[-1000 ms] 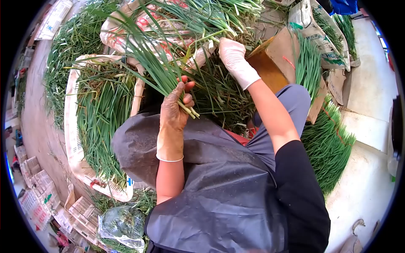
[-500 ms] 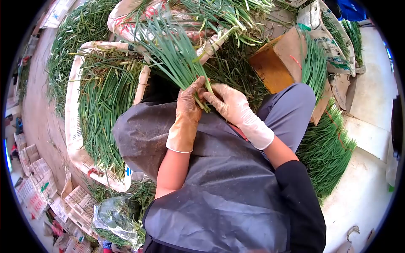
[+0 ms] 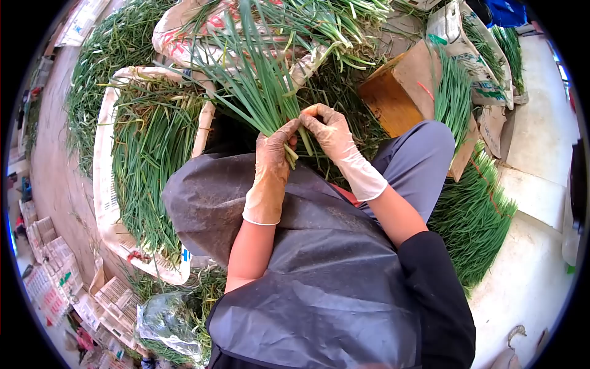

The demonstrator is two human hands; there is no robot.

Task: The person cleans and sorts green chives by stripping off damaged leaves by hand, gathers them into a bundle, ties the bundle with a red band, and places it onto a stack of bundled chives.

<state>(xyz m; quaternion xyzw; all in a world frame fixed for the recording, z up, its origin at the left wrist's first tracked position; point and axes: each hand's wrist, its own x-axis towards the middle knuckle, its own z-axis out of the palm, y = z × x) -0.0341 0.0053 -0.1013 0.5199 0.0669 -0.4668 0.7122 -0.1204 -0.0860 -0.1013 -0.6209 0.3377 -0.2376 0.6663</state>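
Observation:
A bunch of green garlic chives (image 3: 261,92) fans upward and away from me, its pale stem ends pointing down toward my lap. My left hand (image 3: 272,160), in a stained whitish rubber glove, is wrapped round the lower stems. Just to the right, my right hand (image 3: 330,132), gloved the same way, has thumb and forefinger pinched together at the edge of the bunch, close to the left thumb. Whatever lies between those right fingertips is too small to make out. Both hands are above the dark apron (image 3: 319,295) over my lap.
On the left stands a white plastic basket (image 3: 106,166) filled with chives. A sack (image 3: 178,31) with loose chives on it lies ahead. To the right are a cardboard box (image 3: 399,86) and a stacked heap of chives (image 3: 476,221). A clear plastic bag (image 3: 166,317) sits at lower left.
My right hand has drawn up and slightly away from the stem ends, its fingers now pinched near the left thumb. The left hand keeps hold of the chives, which spread more upright.

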